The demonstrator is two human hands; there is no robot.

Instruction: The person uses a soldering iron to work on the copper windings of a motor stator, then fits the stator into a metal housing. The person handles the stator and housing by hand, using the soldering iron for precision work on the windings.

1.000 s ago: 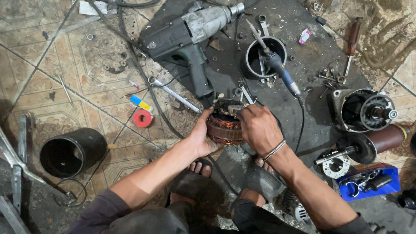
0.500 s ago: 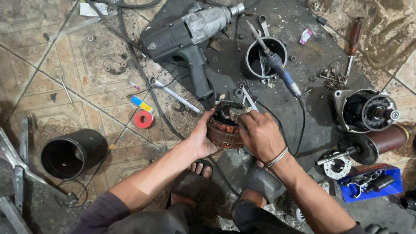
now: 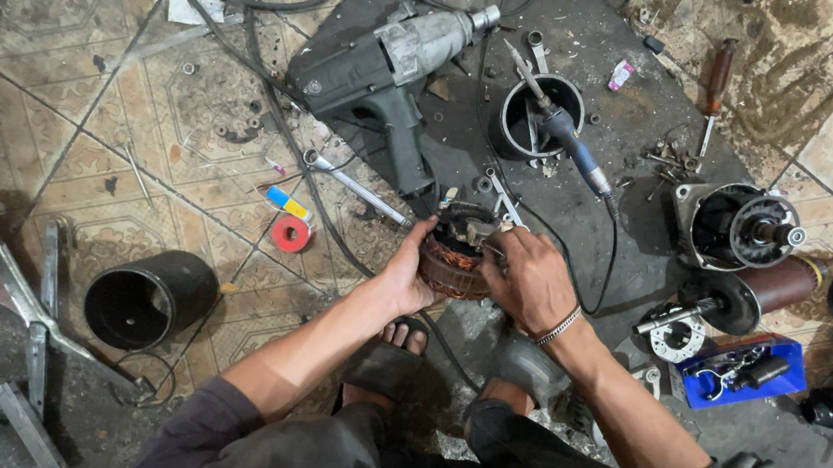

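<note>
I hold a round motor part with copper windings (image 3: 452, 265) in front of me, above my feet. My left hand (image 3: 403, 273) cups its left side from below. Over its right side lies my right hand (image 3: 530, 277), with a metal bracelet on the wrist and the fingers on the dark top of the part. A spanner (image 3: 355, 187) lies on the floor just beyond the part, to the left. A grey electric drill (image 3: 391, 71) lies further out on a dark mat.
A black cylinder housing (image 3: 145, 296) lies at the left beside long metal tools (image 3: 38, 316). A red tape roll (image 3: 290, 234) is near the spanner. A black ring housing with a soldering iron (image 3: 557, 126) sits beyond. Motor parts (image 3: 738, 227) and a blue tray (image 3: 741, 371) are at the right.
My hands have turned the copper-wound part a little, and my right hand has shifted slightly over its top. The things on the floor have not moved.
</note>
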